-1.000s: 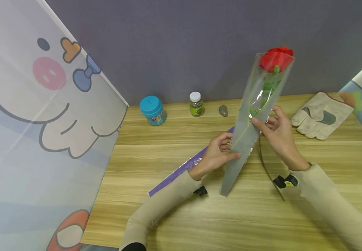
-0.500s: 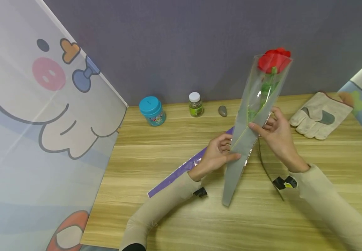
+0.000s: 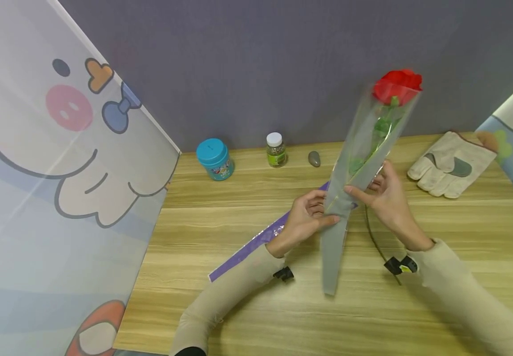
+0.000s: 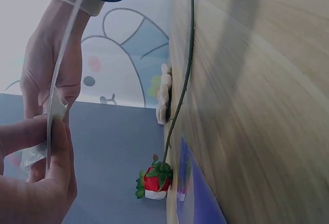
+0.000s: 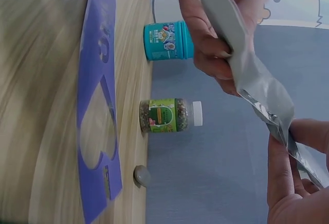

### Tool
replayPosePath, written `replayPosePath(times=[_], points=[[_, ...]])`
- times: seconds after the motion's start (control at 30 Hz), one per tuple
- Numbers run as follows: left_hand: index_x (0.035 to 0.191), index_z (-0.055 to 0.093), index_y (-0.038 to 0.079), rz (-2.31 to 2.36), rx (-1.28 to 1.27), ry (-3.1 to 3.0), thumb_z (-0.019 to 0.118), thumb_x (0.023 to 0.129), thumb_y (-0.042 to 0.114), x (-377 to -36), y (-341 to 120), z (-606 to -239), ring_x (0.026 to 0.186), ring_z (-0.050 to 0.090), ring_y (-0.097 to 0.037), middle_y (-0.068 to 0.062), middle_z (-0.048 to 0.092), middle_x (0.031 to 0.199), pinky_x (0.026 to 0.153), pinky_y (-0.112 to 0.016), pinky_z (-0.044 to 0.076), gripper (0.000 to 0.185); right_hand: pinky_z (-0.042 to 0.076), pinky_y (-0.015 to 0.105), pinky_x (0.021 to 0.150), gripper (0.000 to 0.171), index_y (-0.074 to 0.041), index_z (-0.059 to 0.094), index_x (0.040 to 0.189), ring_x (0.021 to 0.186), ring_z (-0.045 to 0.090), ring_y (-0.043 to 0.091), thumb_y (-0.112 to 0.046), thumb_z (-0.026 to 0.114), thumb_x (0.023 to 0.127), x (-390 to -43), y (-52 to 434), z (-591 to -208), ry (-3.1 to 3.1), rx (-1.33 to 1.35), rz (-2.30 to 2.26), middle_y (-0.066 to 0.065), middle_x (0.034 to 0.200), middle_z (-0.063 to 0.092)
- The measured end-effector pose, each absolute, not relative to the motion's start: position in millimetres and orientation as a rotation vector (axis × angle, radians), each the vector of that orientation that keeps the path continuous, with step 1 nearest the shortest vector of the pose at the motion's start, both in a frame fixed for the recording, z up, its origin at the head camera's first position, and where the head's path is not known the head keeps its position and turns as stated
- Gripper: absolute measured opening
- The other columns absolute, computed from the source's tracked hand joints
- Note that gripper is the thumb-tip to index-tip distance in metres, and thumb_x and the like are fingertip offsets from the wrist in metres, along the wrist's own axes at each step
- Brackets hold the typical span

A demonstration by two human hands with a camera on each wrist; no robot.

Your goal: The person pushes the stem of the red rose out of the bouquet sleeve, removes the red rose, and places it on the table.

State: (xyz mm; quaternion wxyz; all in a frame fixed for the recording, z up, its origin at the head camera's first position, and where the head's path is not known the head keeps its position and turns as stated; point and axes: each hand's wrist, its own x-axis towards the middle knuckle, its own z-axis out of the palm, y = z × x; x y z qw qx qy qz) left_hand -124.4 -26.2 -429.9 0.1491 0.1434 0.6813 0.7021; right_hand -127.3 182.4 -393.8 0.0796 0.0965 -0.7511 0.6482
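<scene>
A red rose (image 3: 397, 86) stands in a sleeve (image 3: 334, 252) that is clear at the top and grey below, its narrow end pointing toward the person. My left hand (image 3: 303, 217) pinches the grey part from the left, thumb in front. From the right, higher up, my right hand (image 3: 392, 207) pinches the sleeve's edge between thumb and fingers. In the right wrist view the grey sheet (image 5: 267, 80) looks bent between both hands. A purple sleeve (image 3: 252, 247) with a heart-shaped window lies on the table below, partly hidden by the left arm.
On the table (image 3: 185, 217) lies another rose's stem (image 3: 374, 237); its red bloom (image 4: 156, 179) shows in the left wrist view. Along the back wall stand a blue-lidded tub (image 3: 215, 159), a white-capped jar (image 3: 276, 149) and a grey stone (image 3: 314, 158). Work gloves (image 3: 452, 165) lie at right.
The sleeve's narrow end has swung right and toward the person. My right hand has shifted slightly left and down, while my left hand has hardly moved.
</scene>
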Motion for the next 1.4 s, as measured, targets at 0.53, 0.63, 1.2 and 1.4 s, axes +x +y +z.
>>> replayPosePath(times=[0.53, 0.63, 1.2, 1.4], points=[[0.125, 0.062, -0.004, 2.117, 0.365, 1.906, 0.077, 0.082, -0.016, -125.3, -28.7, -434.5, 0.086, 0.069, -0.009, -0.018, 0.07, 0.115, 0.076, -0.021, 0.058, 0.047, 0.057, 0.013, 0.086, 0.075, -0.001, 0.034, 0.154, 0.106, 0.065, -0.006, 0.01, 0.073, 0.091, -113.6, 162.7, -416.5, -2.31, 0.316, 1.876, -0.024, 0.124, 0.06], [0.122, 0.063, -0.003, 2.127, 0.356, 1.889, 0.077, 0.082, -0.016, -125.0, -29.6, -435.3, 0.087, 0.07, -0.012, -0.007, 0.07, 0.109, 0.077, -0.022, 0.058, 0.044, 0.057, 0.013, 0.088, 0.073, 0.0, 0.032, 0.153, 0.109, 0.064, -0.007, 0.011, 0.07, 0.092, -110.4, 159.1, -420.3, -2.289, 0.324, 1.895, -0.023, 0.124, 0.06], [0.117, 0.06, -0.006, 2.121, 0.345, 1.858, 0.076, 0.082, -0.018, -125.2, -28.6, -438.6, 0.087, 0.069, -0.006, 0.004, 0.066, 0.103, 0.078, -0.021, 0.059, 0.041, 0.06, 0.016, 0.08, 0.075, -0.002, 0.028, 0.157, 0.107, 0.065, -0.005, 0.015, 0.065, 0.093, -104.6, 158.4, -428.3, -2.259, 0.388, 1.932, -0.021, 0.129, 0.059], [0.123, 0.059, -0.004, 2.091, 0.393, 1.863, 0.076, 0.082, -0.017, -124.2, -30.5, -436.6, 0.088, 0.068, -0.007, -0.003, 0.067, 0.109, 0.077, -0.02, 0.057, 0.045, 0.058, 0.014, 0.087, 0.073, -0.004, 0.035, 0.156, 0.109, 0.065, -0.006, 0.01, 0.07, 0.093, -111.2, 163.7, -421.0, -2.297, 0.383, 1.878, -0.023, 0.128, 0.06]])
